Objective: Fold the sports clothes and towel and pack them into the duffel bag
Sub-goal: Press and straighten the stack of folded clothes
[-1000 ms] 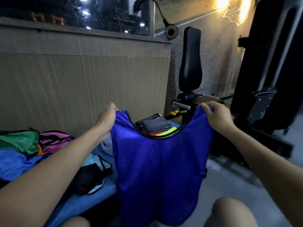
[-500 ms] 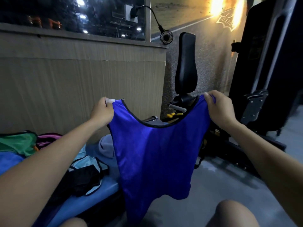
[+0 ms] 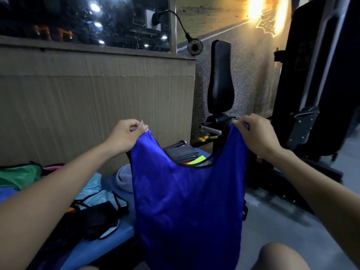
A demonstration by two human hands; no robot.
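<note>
A blue sleeveless sports vest (image 3: pixel 187 207) with black trim hangs flat in front of me. My left hand (image 3: pixel 124 135) pinches its left shoulder strap and my right hand (image 3: pixel 257 133) pinches the right one, holding it up by both. Behind its neckline lie folded grey clothes (image 3: pixel 181 153) with a yellow-green patch (image 3: pixel 197 160). On the blue bench (image 3: pixel 109 244) to the left lie a light blue and black garment (image 3: pixel 99 213), a green vest (image 3: pixel 19 176), a pink one (image 3: pixel 52 167) and a pale bundled cloth (image 3: pixel 123 178). No duffel bag can be made out.
A wood-panelled wall (image 3: pixel 93 110) rises behind the bench. A black padded backrest (image 3: pixel 221 78) of a gym machine stands straight ahead, with a dark machine frame (image 3: pixel 319 84) at the right. A small clip fan (image 3: pixel 194 47) hangs from the ledge. Grey floor (image 3: pixel 276 227) lies to the right; my knee (image 3: pixel 280 258) shows below.
The vest swung up half a second ago with its hem lifted, and now hangs lower and straight again. Both hands keep their hold on the straps.
</note>
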